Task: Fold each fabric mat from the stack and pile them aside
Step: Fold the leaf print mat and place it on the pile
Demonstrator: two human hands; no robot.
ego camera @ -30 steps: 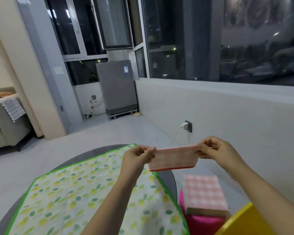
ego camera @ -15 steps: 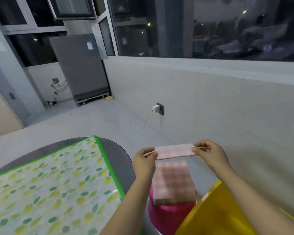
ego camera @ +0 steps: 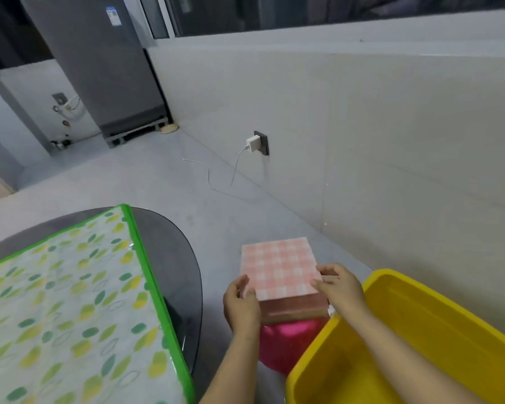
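From the head camera I see the pink-and-white checked fabric mat [ego camera: 280, 268] lying flat on top of a stack of folded mats [ego camera: 296, 309], whose layered reddish-brown edges face me. The stack sits on a bright pink stool [ego camera: 286, 342], between the dark glass table [ego camera: 184, 258] on my left and a yellow plastic tub [ego camera: 420, 345] on my right. The top mat looks square-cornered and smooth, its near edge lined up with the stack below.

My left hand [ego camera: 241, 306] is at the mat's near-left corner, fingers loosely curved and thumb up against the edge; I cannot tell whether it pinches the fabric or only touches it. My right hand [ego camera: 337, 287] rests on the near-right corner, fingers [ego camera: 325, 269] bent down onto the checked surface, thumb along the side.

A leaf-print tablecloth [ego camera: 64, 301] with a green border covers the table. A white charger [ego camera: 252, 143] is plugged into the wall socket, and a grey fridge [ego camera: 99, 68] stands beyond.
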